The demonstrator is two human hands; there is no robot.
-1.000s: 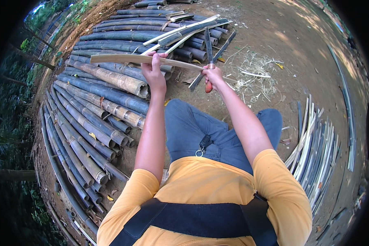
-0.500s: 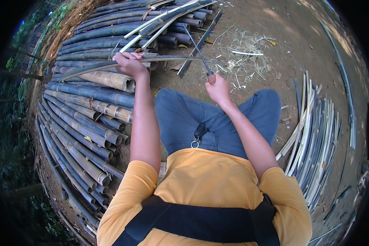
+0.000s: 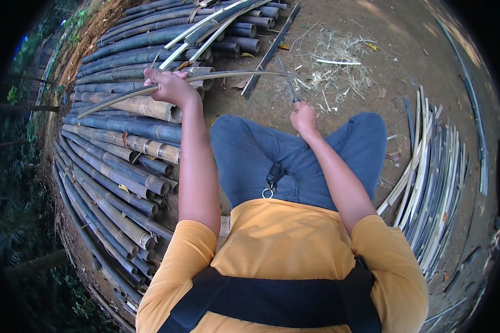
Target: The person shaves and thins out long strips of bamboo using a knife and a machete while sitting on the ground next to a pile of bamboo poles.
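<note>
My left hand (image 3: 171, 89) is closed around a long bamboo strip (image 3: 233, 74), which bows slightly and runs crosswise in front of me. In my right hand (image 3: 304, 119) is the handle of a knife with a long, narrow blade (image 3: 287, 79), pointing away from me. The blade crosses the strip close to its right end; whether they touch, I cannot tell. Beyond my left hand, several pale split bamboo pieces (image 3: 216, 26) lie across the stacked poles.
Dark bamboo poles (image 3: 144, 132) are stacked along the left. A bundle of split strips (image 3: 436, 183) lies at the right. Pale shavings (image 3: 339, 72) cover the ground ahead, beside a dark flat bamboo piece (image 3: 269, 53). A long strip (image 3: 472, 105) lies farther right.
The knife's blade tip has swung down and to the right, toward the strip's right end. My right hand has shifted slightly right and nearer; my left hand has edged left with the strip.
</note>
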